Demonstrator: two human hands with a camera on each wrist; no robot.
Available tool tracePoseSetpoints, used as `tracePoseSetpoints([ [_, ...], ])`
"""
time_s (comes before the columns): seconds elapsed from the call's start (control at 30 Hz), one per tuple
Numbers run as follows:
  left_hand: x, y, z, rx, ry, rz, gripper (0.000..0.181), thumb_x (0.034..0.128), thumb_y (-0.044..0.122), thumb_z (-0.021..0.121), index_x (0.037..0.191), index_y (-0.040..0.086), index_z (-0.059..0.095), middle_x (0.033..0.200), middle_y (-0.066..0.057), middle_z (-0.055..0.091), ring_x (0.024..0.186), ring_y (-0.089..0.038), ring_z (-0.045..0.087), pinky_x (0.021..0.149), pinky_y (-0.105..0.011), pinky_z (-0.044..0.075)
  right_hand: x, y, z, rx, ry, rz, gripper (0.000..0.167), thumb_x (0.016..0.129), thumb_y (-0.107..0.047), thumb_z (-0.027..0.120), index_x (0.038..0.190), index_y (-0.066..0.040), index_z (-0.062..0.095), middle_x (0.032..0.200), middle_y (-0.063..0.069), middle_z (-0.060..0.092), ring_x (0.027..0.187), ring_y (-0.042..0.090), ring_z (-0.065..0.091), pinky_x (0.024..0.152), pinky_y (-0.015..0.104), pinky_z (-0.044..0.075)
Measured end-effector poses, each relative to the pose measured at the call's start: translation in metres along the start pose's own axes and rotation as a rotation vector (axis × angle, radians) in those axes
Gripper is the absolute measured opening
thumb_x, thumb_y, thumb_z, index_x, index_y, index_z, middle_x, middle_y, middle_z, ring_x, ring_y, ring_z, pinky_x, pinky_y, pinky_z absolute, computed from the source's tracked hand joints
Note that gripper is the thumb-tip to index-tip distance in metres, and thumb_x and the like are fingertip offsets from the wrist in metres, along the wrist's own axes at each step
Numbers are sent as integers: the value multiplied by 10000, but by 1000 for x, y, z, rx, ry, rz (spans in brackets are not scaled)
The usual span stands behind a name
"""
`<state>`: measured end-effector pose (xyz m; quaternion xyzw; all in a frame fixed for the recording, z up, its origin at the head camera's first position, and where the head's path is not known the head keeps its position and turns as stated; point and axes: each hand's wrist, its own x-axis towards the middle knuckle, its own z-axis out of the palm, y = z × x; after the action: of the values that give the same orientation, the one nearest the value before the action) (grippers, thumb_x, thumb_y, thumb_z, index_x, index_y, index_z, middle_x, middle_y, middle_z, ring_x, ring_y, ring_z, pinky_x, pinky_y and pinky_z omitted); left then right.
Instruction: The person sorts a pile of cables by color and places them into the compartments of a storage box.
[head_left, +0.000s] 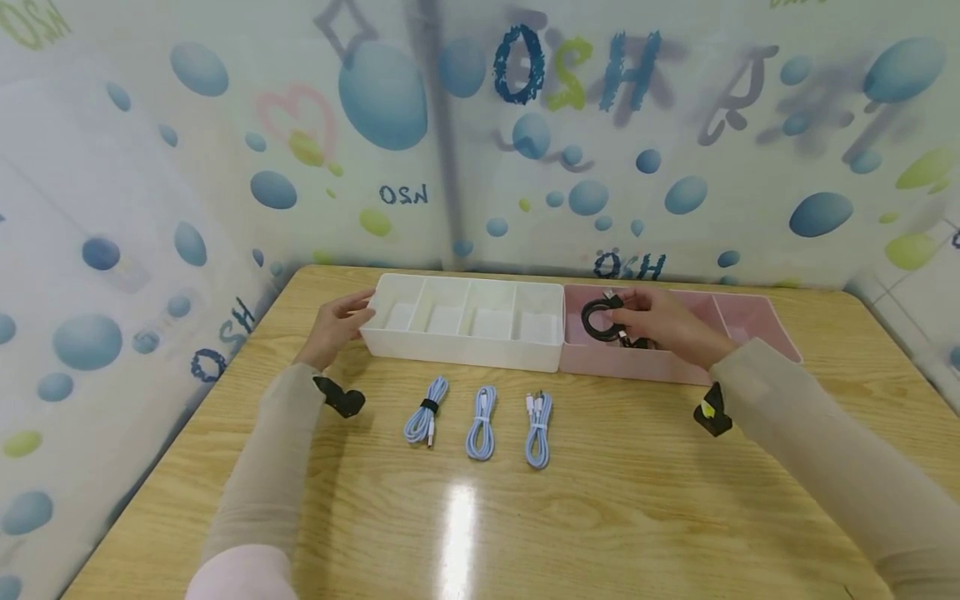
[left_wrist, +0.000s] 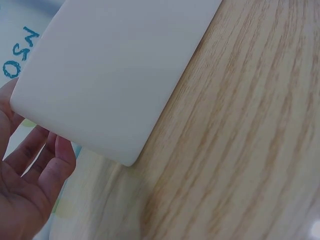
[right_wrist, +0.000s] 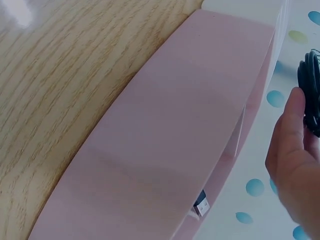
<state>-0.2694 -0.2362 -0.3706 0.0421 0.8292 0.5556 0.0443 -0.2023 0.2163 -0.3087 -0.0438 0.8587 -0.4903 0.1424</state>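
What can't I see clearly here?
- Head: inside of the pink box, partly behind the right hand.
- Head: connectors on the blue cables, exact type too small.
- Right wrist: black cable, cut off by right edge.
- Right wrist: rest of the plug, behind the pink box's wall.
- Left wrist: inside of the white box, behind its wall.

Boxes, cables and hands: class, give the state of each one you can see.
White box, upright, open-topped
Pink box, upright, open-topped
Black cable, coiled, held above pink box
Cable plug in pink box, partly hidden
Left blue cable, coiled, black strap
Middle blue cable, coiled, tied
Right blue cable, coiled, tied
Left hand, touching white box's end
Right hand, holding black cable
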Motion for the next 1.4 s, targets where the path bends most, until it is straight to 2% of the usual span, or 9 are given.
tracePoseSetpoints([
  [0.13, -8, 12, 1, -9, -4, -10, 474, 904, 172, 513, 1348, 77, 377, 1310, -210, 367, 1048, -240, 416, 748, -300, 446, 4, -2, 2, -2, 17, 5, 408, 880, -290, 550, 1135, 4, 427, 1049, 152, 497, 876, 282, 499, 757, 382, 446],
  [0.23, -12, 20, 3, -7, -4, -20, 468, 908, 132, 497, 1348, 44, 364, 1314, -229, 356, 1059, -257, 406, 758, -316, 442, 5, -4, 3, -10, 20, 21, 408, 884, -281, 542, 1147, 6, 421, 1071, 162, 484, 913, 307, 485, 761, 381, 445],
  [0.43, -1, 5, 0, -17, -1, -16, 474, 899, 166, 522, 1346, 84, 385, 1314, -206, 368, 1070, -262, 404, 710, -262, 444, 8, -4, 3, 6, 30, 24, 416, 878, -280, 555, 1149, 7, 424, 1045, 156, 488, 846, 285, 496, 711, 348, 455],
  [0.6, 3, -4, -2, 5, 8, 0, 484, 897, 226, 529, 1346, 109, 391, 1315, -193, 374, 1075, -254, 414, 687, -226, 443, 12, 0, 4, 36, 39, 18, 448, 873, -273, 564, 1173, 25, 414, 1064, 164, 477, 878, 267, 515, 823, 421, 426],
  [0.7, 4, -5, -2, 9, 13, 4, 491, 894, 249, 534, 1343, 106, 396, 1306, -186, 381, 1053, -236, 425, 698, -247, 446, 15, 2, 6, 68, 36, 7, 411, 881, -217, 556, 1164, 48, 421, 1083, 196, 481, 853, 224, 544, 855, 445, 411],
  [0.83, 4, -5, -1, 11, 15, -1, 492, 890, 256, 539, 1338, 106, 403, 1303, -175, 386, 1047, -232, 427, 703, -254, 449, 19, 4, 9, 89, 44, -4, 365, 881, -190, 555, 1128, 57, 449, 1078, 214, 503, 777, 154, 552, 823, 416, 435],
  [1.03, 5, -5, 0, 10, 13, -4, 488, 890, 245, 539, 1339, 107, 402, 1306, -176, 386, 1070, -252, 421, 699, -244, 449, 22, 6, 11, 64, 68, 3, 357, 869, -237, 575, 1088, 29, 483, 1057, 193, 532, 790, 208, 537, 761, 369, 452],
  [1.27, 5, -5, 0, 11, 15, -3, 486, 889, 246, 541, 1336, 110, 407, 1307, -170, 388, 1069, -247, 421, 696, -245, 444, 24, 6, 14, 74, 89, 11, 353, 867, -214, 578, 1092, 38, 478, 1066, 193, 526, 759, 159, 545, 782, 354, 460],
  [1.4, 5, -5, 0, 10, 15, -3, 486, 890, 246, 541, 1337, 110, 406, 1310, -169, 385, 1075, -249, 419, 680, -224, 444, 26, 6, 14, 72, 102, 23, 364, 867, -224, 575, 1107, 31, 477, 1065, 191, 519, 799, 227, 543, 792, 369, 442],
])
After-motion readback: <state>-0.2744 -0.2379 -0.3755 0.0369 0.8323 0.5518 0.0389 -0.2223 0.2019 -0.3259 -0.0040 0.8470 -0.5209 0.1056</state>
